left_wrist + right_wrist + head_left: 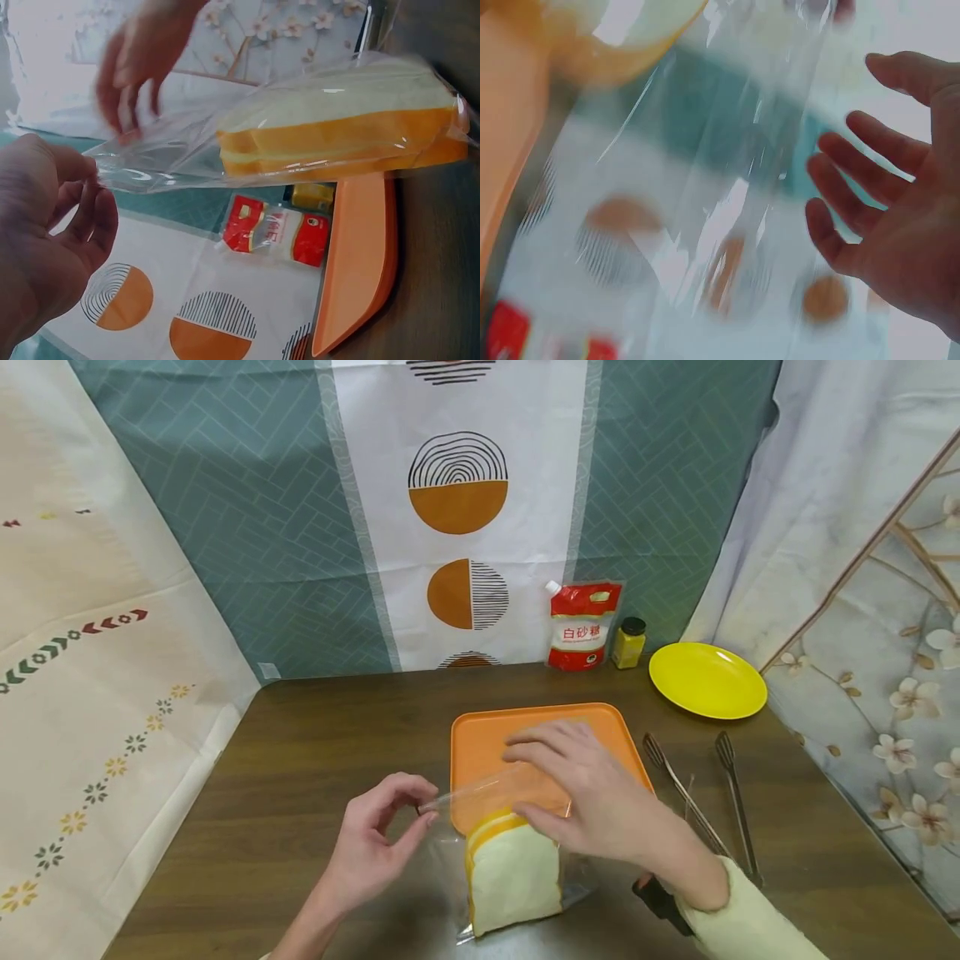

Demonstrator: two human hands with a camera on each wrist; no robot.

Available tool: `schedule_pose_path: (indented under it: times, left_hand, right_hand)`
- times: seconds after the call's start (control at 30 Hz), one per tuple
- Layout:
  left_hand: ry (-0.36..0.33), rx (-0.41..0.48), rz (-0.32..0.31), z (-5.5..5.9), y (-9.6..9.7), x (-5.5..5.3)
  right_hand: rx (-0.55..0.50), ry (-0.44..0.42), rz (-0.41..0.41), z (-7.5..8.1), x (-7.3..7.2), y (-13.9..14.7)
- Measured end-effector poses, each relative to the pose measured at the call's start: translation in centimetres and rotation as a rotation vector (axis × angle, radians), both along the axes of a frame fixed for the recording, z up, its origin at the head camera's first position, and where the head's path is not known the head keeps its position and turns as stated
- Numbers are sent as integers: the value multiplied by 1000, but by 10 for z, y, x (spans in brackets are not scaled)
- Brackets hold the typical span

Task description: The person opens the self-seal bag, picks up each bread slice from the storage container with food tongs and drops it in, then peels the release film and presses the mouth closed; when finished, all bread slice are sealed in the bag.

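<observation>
Two pale bread slices (517, 872) with orange-yellow crusts stand inside a clear plastic bag (480, 789), in front of the orange tray. My left hand (382, 831) pinches the bag's upper left edge between thumb and fingers. In the left wrist view the bag (172, 154) stretches from those fingertips to the bread slices (345, 135). My right hand (592, 793) is over the bag's upper right side, fingers spread and gently bent. In the right wrist view the right hand (892, 172) holds nothing, and the bag is beside its fingers.
Behind the bag lies the orange tray (480, 735). A red-and-white sugar pouch (581, 631), a yellow black-capped jar (628, 645) and a yellow plate (708, 681) stand at the back. Metal tongs (738, 802) lie at right, near a black handle (663, 906) partly under the right forearm.
</observation>
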State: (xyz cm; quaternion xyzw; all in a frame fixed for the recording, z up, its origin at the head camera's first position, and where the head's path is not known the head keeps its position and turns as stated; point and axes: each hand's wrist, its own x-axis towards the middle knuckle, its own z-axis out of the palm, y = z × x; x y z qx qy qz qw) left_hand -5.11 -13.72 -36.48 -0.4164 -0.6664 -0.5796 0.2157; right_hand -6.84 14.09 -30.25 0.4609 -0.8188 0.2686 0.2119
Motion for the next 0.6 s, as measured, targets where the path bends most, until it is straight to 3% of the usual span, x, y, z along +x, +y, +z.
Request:
schedule_pose_path:
  times: [0.13,0.27,0.47,0.6]
  left_hand:
    - [33,7,-36,-1,1,3]
    - [24,21,-45,-2,3,6]
    - [-106,-7,26,-3,6,11]
    - [-72,29,9,-5,7,12]
  right_hand:
    - [187,-53,143,11,-7,-43]
    - [249,-179,254,15,-13,-63]
    - [258,-211,246,15,-13,-67]
    - [277,-238,236,16,-13,-67]
